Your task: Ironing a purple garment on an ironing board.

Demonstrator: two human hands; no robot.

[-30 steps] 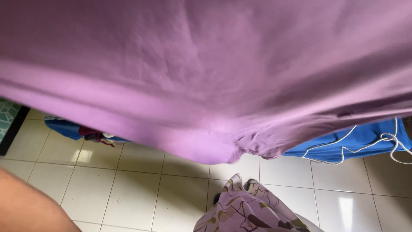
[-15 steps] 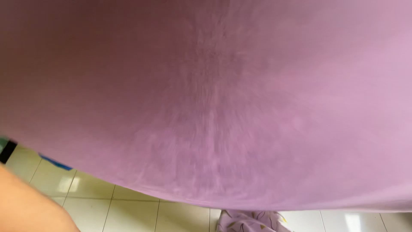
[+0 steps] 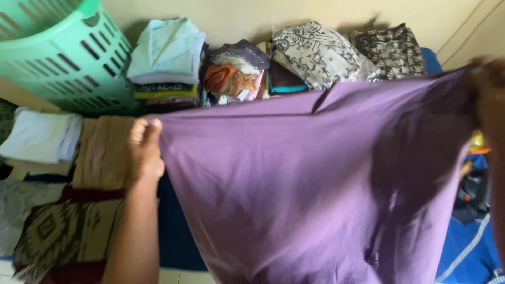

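A large purple cloth [image 3: 294, 179] hangs spread out in front of me, filling the middle and right of the view. My left hand [image 3: 144, 150] grips its upper left corner, fingers closed on the fabric. My right hand [image 3: 492, 92] holds the upper right corner at the frame's right edge, blurred and partly cut off. The cloth's lower part runs out of the bottom of the view and hides what lies behind it.
A green slotted laundry basket [image 3: 58, 52] stands at the upper left. Stacks of folded clothes [image 3: 165, 58] and patterned fabrics in plastic [image 3: 315, 52] line the wall. More folded pieces [image 3: 42, 137] and a patterned brown cloth [image 3: 63, 231] lie on the left. Blue fabric [image 3: 468, 247] lies lower right.
The purple cloth covered nearly the whole view close to the camera; now it is held out lower and stretched between both hands, and the wall, basket and folded stacks show above it.
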